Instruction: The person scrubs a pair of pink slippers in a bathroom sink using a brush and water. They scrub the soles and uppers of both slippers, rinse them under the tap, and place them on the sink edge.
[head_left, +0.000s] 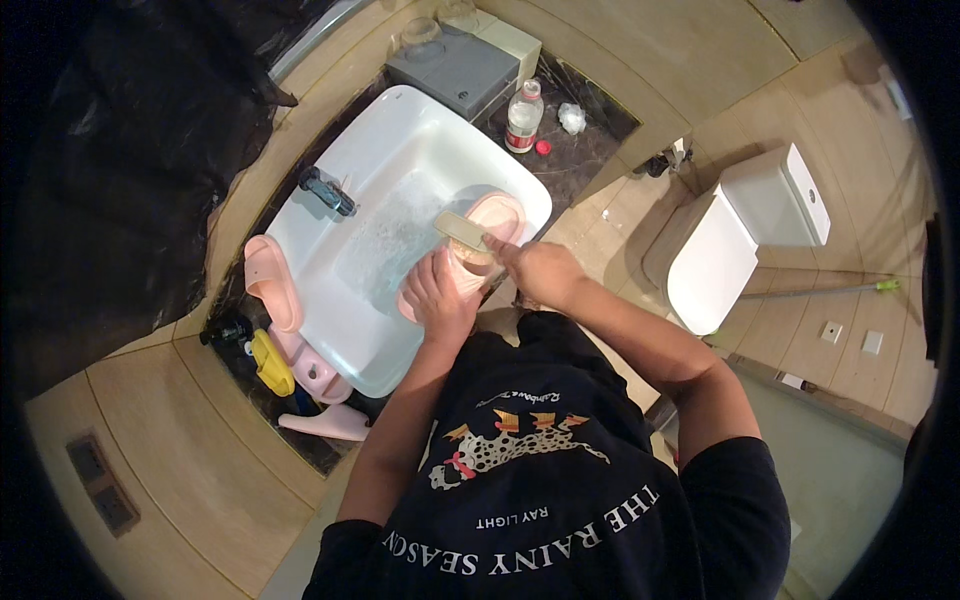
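Over the near right edge of the white washbasin (330, 259), my left hand (442, 289) grips a pink slide slipper (496, 215) by its strap. My right hand (541, 271) holds a pale scrubbing brush (461, 230) across the slipper, near its strap; the bristles are partly hidden. Soapy water (394, 232) stands in the basin below a dark faucet (327, 191). Another pink slipper (274, 281) rests on the basin's left rim.
Beyond the left rim lie a yellow slipper (271, 362) and more pink slippers (321, 373). A grey box (454, 71), an uncapped plastic bottle (524, 116), its red cap (544, 148) and crumpled white material (571, 118) sit on the dark counter. A toilet (712, 259) stands right.
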